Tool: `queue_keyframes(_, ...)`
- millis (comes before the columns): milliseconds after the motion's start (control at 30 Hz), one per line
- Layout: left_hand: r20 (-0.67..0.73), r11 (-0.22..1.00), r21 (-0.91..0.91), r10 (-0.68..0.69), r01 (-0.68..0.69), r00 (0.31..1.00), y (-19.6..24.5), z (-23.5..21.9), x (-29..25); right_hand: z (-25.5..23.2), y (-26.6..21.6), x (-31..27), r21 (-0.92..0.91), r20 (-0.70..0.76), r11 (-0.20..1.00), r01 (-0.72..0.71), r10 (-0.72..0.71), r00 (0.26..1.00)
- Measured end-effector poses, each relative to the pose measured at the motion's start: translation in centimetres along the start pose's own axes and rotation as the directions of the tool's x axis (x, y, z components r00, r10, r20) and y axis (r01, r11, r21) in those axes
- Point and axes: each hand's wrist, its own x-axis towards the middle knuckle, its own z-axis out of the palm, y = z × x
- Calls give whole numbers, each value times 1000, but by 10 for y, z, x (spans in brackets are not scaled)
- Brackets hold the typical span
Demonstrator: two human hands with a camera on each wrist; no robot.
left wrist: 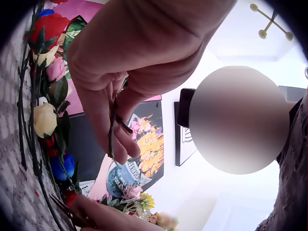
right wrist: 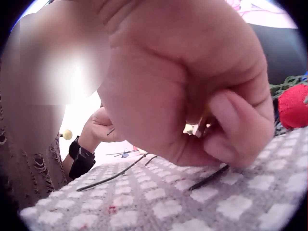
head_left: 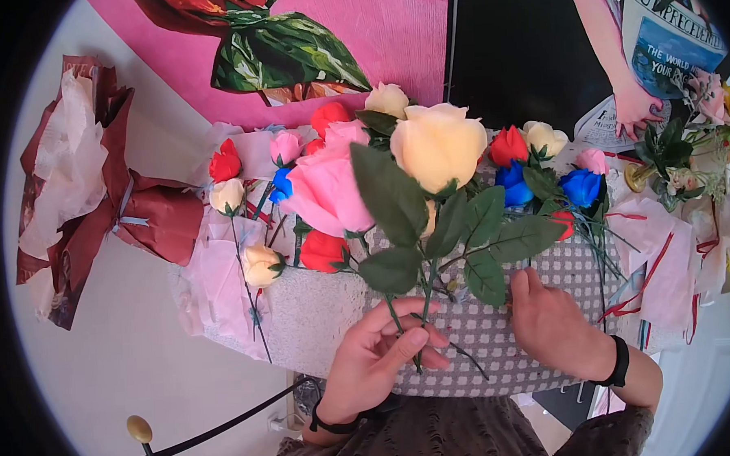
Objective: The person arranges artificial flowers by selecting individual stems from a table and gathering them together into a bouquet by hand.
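Note:
My left hand [head_left: 371, 362] holds the green stems of artificial roses between thumb and fingers. A large pink rose [head_left: 323, 193] and a large cream rose [head_left: 439, 147] stand above it, with broad dark leaves [head_left: 392, 194]. In the left wrist view, crossed stem ends [left wrist: 112, 130] stick out beyond the fingers. To the right, my right hand [head_left: 552, 326] is low over the checked cloth [head_left: 563, 276], fingers curled in a pinch. A dark thin stem [right wrist: 209, 177] shows at its fingertips in the right wrist view; the hand covers most of what it pinches.
Red, blue, pink and cream roses lie along the table's back, including a blue rose [head_left: 581, 187] and a red rose [head_left: 324, 252]. Dark red wrapping paper [head_left: 165, 212] is at left. Pink tissue [head_left: 664, 276] with red ribbon lies at right, near another bouquet [head_left: 667, 154].

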Motion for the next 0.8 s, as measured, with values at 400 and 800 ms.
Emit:
queue_keyframes(400, -47, 1000, 10, 5, -4, 999, -1, 9, 2, -24, -28, -11, 767, 90, 640, 49, -183, 979)
queue_keyframes(800, -12, 999, 32, -32, 32, 999, 0, 14, -2, -14, -35, 7, 968, -54, 233, 95, -177, 983)
